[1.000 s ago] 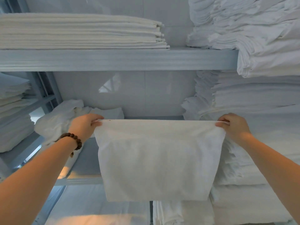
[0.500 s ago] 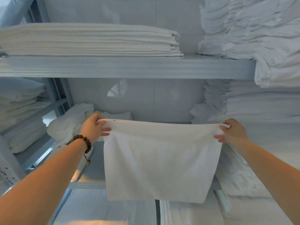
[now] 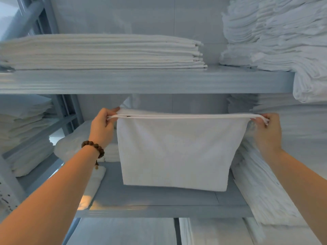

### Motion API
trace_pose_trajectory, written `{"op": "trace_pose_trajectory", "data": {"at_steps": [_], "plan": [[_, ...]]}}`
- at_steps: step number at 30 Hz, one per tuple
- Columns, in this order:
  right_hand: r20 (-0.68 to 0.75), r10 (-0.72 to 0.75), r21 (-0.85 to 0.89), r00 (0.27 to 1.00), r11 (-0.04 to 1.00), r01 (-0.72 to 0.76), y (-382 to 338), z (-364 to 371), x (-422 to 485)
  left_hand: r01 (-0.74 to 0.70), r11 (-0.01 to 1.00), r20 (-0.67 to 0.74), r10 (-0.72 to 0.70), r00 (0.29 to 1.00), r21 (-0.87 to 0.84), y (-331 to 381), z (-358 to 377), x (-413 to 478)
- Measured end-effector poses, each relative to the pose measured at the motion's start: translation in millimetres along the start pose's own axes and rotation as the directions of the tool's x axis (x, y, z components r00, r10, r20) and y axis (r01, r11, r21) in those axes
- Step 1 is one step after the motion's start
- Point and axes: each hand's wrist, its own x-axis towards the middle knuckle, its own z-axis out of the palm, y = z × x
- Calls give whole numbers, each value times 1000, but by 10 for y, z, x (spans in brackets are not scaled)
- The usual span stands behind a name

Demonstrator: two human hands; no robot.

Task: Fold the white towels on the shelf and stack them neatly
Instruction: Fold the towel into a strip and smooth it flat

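Towel [image 3: 174,152] hangs vertical, top edge horizontal btwn left hand [image 3: 102,128], right hand [image 3: 267,133].

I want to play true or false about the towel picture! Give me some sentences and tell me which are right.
1. Both hands hold the hanging towel by its top edge. True: the left hand and right hand each pinch a top corner.
2. The bead bracelet is on the right wrist. False: it is on the left wrist.
3. A neat flat stack lies on the upper shelf. True.
4. The towel is red. False: it is white.
5. The towel lies folded on the floor. False: it hangs in the air in front of the shelves.
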Motion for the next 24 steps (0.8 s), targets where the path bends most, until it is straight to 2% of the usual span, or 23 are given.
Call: {"op": "trace_pose_trajectory", "data": {"at_steps": [5, 9, 13, 20, 22, 24], "plan": [[175, 83, -103, 981, 993, -65, 383, -267, -577, 86, 993, 147, -97, 984, 82, -367, -17, -653], [263, 132, -193, 956, 978, -82, 569, -470, -983, 186, 978, 204, -202, 958, 96, -652, -113, -1069], [269, 146, -255, 952, 964, -76, 631, -543, -1088, 252, 966, 249, -257, 934, 52, -650, -149, -1234], [260, 149, -277, 954, 958, -74, 582, -515, -1062, 289, 957, 260, -287, 922, 34, -615, -168, -1094], [255, 188, -280, 948, 953, -113, 626, -474, -1026, 324, 946, 275, -315, 908, 11, -658, -120, -1050], [253, 289, -281, 923, 935, -216, 725, -393, -970, 380, 925, 305, -357, 883, -18, -738, -14, -1014]]}}
